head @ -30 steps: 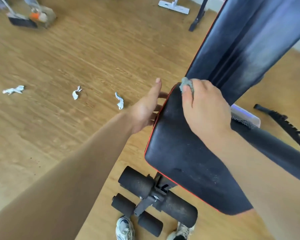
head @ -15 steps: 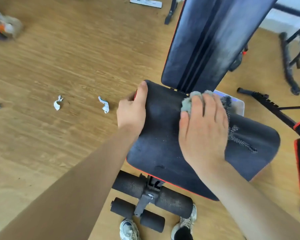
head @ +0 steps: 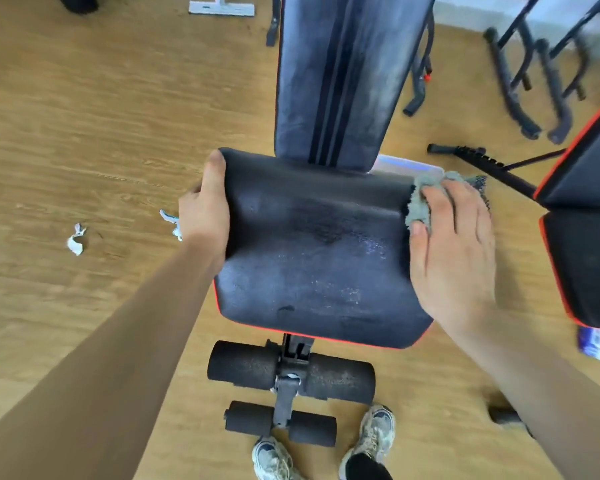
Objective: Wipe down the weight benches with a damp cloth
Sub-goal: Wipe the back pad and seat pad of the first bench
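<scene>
Fingers (head: 465, 209) flat, my right hand (head: 454, 258) presses the cloth (head: 420, 206) on the seat (head: 309, 244), mid-right; my left hand (head: 205, 213) grips it. Next, wipe the middle.

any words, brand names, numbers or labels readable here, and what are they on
No text can be read in this view.
Possible print on the blue and white packet on the floor at the right edge: too blurred to read.
No label or brand visible on the seat pad or backrest.
No legible marking on the shoes.
</scene>
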